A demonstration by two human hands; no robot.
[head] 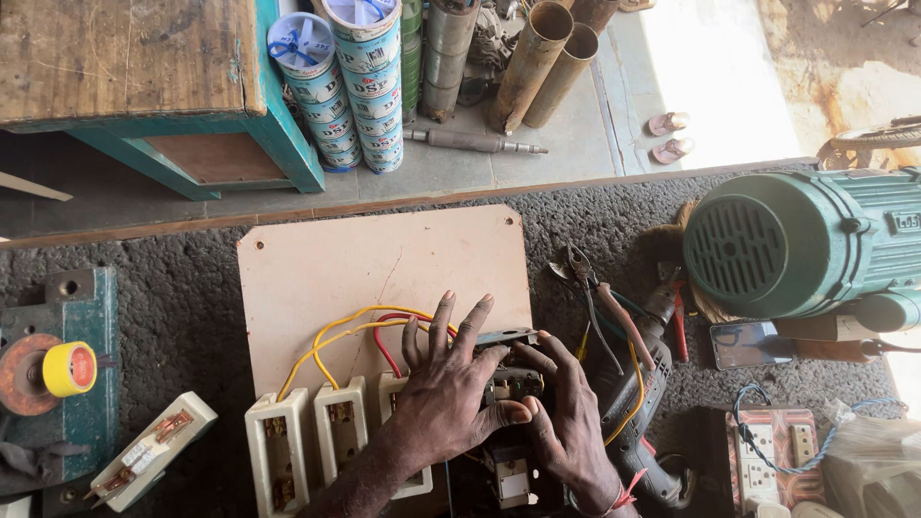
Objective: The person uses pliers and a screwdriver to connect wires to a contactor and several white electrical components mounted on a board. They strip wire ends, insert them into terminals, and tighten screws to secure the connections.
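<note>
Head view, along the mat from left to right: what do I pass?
Yellow tape roll → loose white fuse holder → white fuse bases with yellow wires → left hand → right hand → pliers → green motor.

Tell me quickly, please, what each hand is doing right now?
Left hand: open, fingers spread, pressing flat on the dark switch unit on the board.
Right hand: curled around that unit's right side, gripping it.

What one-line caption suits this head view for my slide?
Both hands, left hand and right hand, press a dark electrical component on a board.
</note>
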